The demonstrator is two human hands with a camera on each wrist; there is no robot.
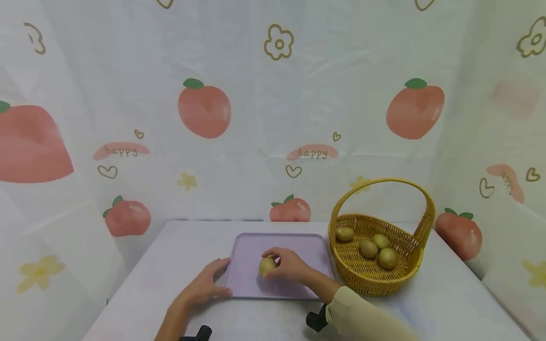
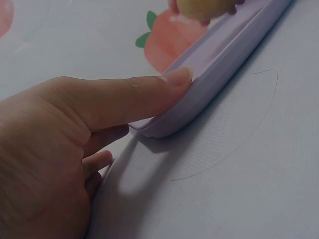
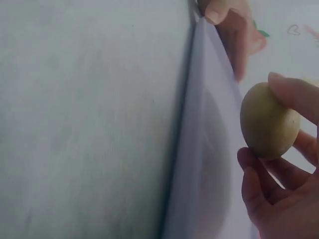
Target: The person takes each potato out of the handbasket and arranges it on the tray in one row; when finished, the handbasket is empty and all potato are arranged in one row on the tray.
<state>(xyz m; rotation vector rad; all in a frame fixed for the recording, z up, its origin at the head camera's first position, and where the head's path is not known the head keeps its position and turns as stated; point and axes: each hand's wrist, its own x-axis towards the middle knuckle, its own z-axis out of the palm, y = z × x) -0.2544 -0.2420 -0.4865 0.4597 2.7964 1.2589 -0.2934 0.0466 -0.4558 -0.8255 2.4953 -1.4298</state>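
Observation:
My right hand [image 1: 290,265] pinches a small egg-shaped yellow-brown potato [image 1: 267,266] between thumb and fingertips. In the right wrist view the smooth potato [image 3: 269,121] shows over the tray's edge. Under it lies a shallow lilac tray [image 1: 239,246] with a raised rim. At the tray's left side is my left hand [image 1: 206,284], fingers reaching along the edge. Its straight thumb [image 2: 134,99] rests on the rim at the near left corner.
A yellow woven basket [image 1: 367,284] with a tall arched handle stands right of the tray. It holds several potatoes [image 1: 387,258]. A white table [image 1: 183,237] carries both. Behind hangs a white curtain [image 1: 256,180] printed with peaches.

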